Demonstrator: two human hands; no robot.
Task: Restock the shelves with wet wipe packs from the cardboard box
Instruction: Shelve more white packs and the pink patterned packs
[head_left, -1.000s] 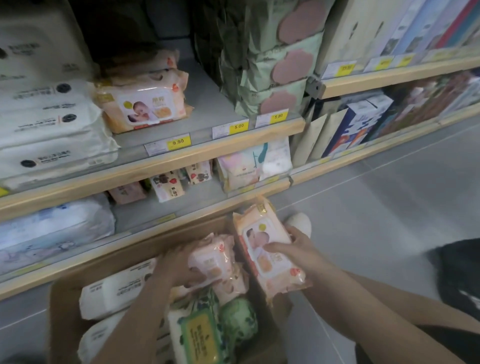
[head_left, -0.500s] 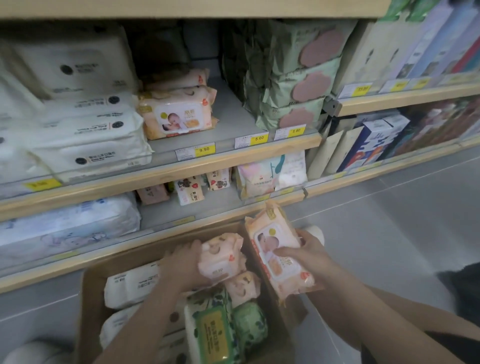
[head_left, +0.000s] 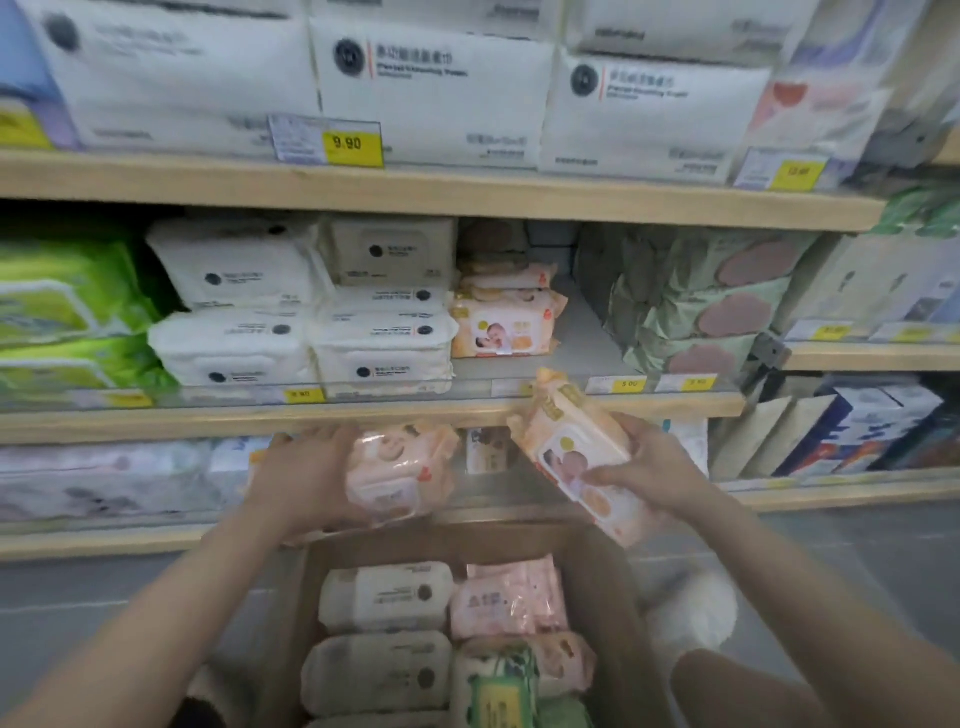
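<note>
Left hand: the left hand (head_left: 306, 480) was raised in front of the lower shelf, its grip curled round a pale pink soft plastic wipe pack with a rounded lid flap (head_left: 397, 470), held above the box's far edge
Right hand: the right hand (head_left: 641, 465) gripped a peach-orange wipe pack printed with a baby picture (head_left: 576, 452), thumb across the front label, fingers behind it; the pack was tilted, its top corner reaching up over the front edge of the middle wooden shelf (head_left: 363, 415)
Box: the open brown cardboard box (head_left: 605, 597) stood on the floor below both hands, between the forearms
Box contents: two cream-white rounded wipe packs (head_left: 384, 597) lay stacked at the left, a pink pack (head_left: 506, 597) at the right, and a green pack with a yellow label (head_left: 501, 696) at the near side
Middle shelf: a stack of matching peach-orange baby wipe packs (head_left: 504, 322) sat on the middle shelf, bare shelf space just to its right; white lidded packs (head_left: 382, 338) stood to its left, sage-green packs with brown patches (head_left: 717, 306) to its right, bright green packs (head_left: 67, 312) at the far left
Top shelf: large white tissue packs (head_left: 431, 88) stood behind a yellow price tag reading 9.90 (head_left: 347, 143)
Floor: grey, with a white fluffy thing (head_left: 691, 608) just right of the box, too blurred to tell what it was
</note>
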